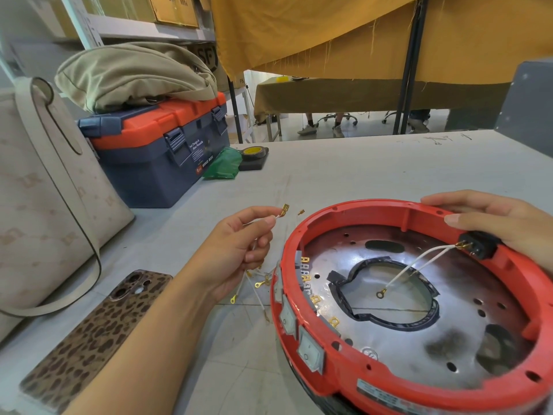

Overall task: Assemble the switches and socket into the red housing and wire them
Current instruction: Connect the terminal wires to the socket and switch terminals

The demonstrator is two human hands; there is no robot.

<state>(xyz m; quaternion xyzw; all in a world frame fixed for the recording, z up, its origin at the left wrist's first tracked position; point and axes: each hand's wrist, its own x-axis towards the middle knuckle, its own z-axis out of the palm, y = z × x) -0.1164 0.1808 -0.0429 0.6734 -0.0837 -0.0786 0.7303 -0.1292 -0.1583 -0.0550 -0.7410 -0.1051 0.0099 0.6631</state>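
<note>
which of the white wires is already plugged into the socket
The two white wires inside the red housing, running to the black socket; the wire pinched by the left hand is loose.

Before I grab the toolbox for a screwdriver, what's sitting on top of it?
A tan fabric bag lies slumped across the toolbox lid, covering most of its orange top. Both front latches show. Anything beneath the bag is hidden.
</note>
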